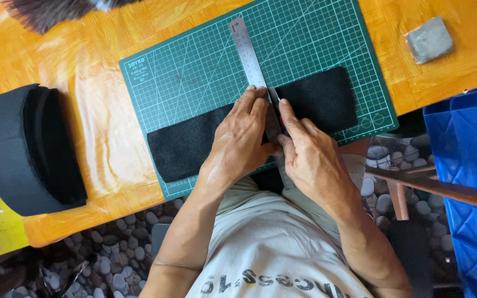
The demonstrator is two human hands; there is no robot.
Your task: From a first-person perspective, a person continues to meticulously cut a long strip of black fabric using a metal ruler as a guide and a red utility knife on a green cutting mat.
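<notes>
An orange wooden table [111, 138] carries a green gridded cutting mat [194, 72], and a strip of black felt-like fabric [189, 146] lies across the mat's near half. A steel ruler [247, 49] runs over the fabric. The left hand [238, 138] lies flat, fingers extended and pressed on the ruler and fabric. The right hand [307, 152] is curled around a slim cutting tool [275, 99] just beside the ruler's edge. A grey block [429, 38] sits well apart, and a black curved foam piece [26, 149] rests at the left.

Black foam roll [28, 149], grey block [429, 40], blue bag [467, 160], wooden table [100, 110]
</notes>
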